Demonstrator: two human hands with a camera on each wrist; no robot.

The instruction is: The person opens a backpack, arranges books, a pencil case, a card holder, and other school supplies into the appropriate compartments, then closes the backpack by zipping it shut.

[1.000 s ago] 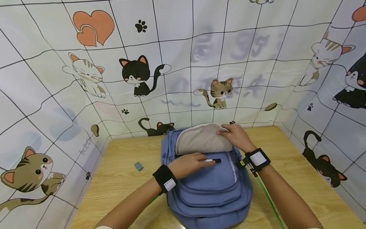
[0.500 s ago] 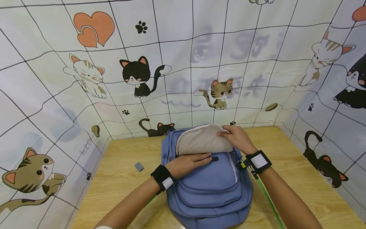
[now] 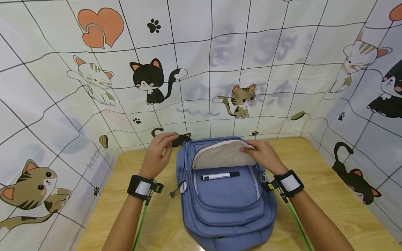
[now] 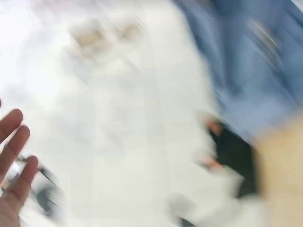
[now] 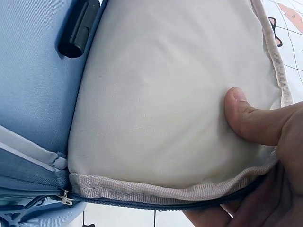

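On the yellow table: a blue backpack [image 3: 224,195] lies flat, with both hands up at its top end.
Right fingers: the right hand [image 3: 263,155] pinches the cream-lined flap [image 3: 223,155], thumb [image 5: 251,120] on the lining and the other fingers under the rim, so the pocket stays wide open.
Left fingers: the left hand [image 3: 158,153] is up in the air just beside the backpack's top left corner. Its fingers are loosely bent and hold nothing. The left wrist view is too blurry to help.
Marker: a black and white marker [image 3: 220,176] lies on its side in the pocket mouth, just below the flap. No hand touches it.
Done, I think: the pocket is open and the marker is lying in it.
Left, I think: letting the flap down and zipping it. The zipper pull [image 3: 183,187] hangs at the left side.
Edges: the cat-print wall cloth [image 3: 94,87] stands close behind the backpack and along both sides.
Open room: bare table [image 3: 329,195] shows left and right of the backpack, more to the right.
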